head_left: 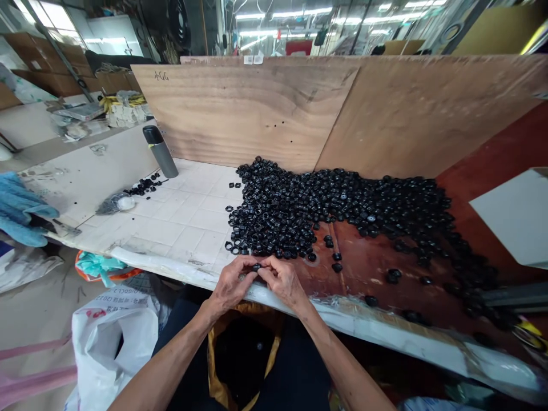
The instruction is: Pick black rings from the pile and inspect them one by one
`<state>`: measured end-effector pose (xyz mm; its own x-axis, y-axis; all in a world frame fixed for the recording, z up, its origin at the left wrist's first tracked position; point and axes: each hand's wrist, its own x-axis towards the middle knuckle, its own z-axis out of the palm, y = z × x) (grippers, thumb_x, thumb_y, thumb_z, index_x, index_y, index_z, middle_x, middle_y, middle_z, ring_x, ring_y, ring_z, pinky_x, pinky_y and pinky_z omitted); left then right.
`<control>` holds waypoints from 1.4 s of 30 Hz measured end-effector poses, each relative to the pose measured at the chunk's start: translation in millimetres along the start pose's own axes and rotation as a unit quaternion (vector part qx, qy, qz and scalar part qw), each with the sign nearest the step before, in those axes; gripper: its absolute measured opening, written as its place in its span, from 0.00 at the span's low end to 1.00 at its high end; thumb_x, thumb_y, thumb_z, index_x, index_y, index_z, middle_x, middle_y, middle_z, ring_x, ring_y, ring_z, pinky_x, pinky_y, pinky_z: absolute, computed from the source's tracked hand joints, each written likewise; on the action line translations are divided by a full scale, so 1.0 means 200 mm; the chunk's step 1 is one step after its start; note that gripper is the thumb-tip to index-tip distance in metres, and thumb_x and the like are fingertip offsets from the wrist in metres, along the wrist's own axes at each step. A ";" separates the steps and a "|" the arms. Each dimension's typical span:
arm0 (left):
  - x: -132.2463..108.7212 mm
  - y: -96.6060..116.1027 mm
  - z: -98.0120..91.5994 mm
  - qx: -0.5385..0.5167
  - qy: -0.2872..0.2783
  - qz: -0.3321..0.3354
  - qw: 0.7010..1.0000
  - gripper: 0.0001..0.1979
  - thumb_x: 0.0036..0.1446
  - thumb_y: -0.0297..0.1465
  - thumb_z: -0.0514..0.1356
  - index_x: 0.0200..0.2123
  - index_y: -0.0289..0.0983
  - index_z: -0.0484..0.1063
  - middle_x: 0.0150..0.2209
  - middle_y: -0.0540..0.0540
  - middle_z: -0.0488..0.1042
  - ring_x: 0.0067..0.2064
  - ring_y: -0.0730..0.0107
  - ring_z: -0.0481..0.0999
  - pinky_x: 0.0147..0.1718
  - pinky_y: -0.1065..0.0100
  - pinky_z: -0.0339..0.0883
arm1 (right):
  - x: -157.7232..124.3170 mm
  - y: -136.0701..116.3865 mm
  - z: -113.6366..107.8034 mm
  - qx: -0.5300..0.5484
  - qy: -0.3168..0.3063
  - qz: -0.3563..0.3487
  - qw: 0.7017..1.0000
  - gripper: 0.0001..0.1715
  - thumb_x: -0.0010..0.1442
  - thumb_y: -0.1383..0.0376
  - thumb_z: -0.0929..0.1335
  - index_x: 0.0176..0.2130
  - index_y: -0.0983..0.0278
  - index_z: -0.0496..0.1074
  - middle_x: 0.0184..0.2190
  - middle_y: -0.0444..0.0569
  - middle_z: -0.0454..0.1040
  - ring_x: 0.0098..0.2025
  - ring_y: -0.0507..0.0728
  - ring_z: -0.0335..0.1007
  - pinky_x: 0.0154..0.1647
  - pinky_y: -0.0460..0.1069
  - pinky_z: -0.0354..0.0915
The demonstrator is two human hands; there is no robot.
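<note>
At the table's near edge my left hand (233, 281) and my right hand (283, 281) meet, fingers pinched together on one small black ring (256, 266). Just beyond them a large heap of black rings (299, 205) spreads across the table (180, 222) to the far right. Below my hands, in my lap, sits a yellow bag (244, 354) with a dark opening.
A grey flask (160, 151) stands at the back left, with a small cluster of black rings (143, 185) and a plastic bag (113, 202) near it. Plywood boards (257, 108) wall the back. A white plastic bag (113, 342) lies on the floor at left.
</note>
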<state>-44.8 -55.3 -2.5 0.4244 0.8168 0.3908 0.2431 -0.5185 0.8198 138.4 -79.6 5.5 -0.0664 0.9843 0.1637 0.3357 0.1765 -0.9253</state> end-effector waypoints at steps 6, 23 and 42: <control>-0.19 0.08 -0.05 0.084 -0.056 0.094 0.990 0.18 0.65 0.21 0.53 0.55 0.41 0.67 0.52 0.39 0.75 0.55 0.60 0.76 0.54 0.56 0.73 | -0.10 -0.08 0.07 0.069 -0.042 0.155 0.985 0.12 0.60 0.62 0.66 0.27 0.62 0.70 0.16 0.39 0.68 0.14 0.50 0.59 0.17 0.45 0.54; 0.14 -0.09 0.12 0.249 0.047 -0.046 0.966 0.11 0.58 0.26 0.62 0.45 0.39 0.72 0.29 0.50 0.71 0.32 0.64 0.75 0.35 0.65 0.70 | 0.05 0.15 -0.05 -0.322 0.133 -0.041 0.937 0.07 0.63 0.68 0.67 0.43 0.63 0.72 0.39 0.52 0.73 0.38 0.59 0.71 0.38 0.50 0.64; -0.01 -0.05 0.05 0.020 0.077 -0.100 0.992 0.15 0.57 0.28 0.62 0.48 0.39 0.68 0.42 0.48 0.77 0.36 0.71 0.81 0.39 0.67 0.77 | 0.02 0.11 -0.12 0.024 0.066 -0.033 0.997 0.14 0.61 0.65 0.69 0.48 0.61 0.75 0.43 0.51 0.78 0.40 0.56 0.76 0.41 0.49 0.72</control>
<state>-38.8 -54.4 -15.9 0.2258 0.9321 0.2832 0.3441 -0.3483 0.8720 168.4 -71.5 -5.5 0.0394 0.9633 0.2654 0.2894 0.2432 -0.9258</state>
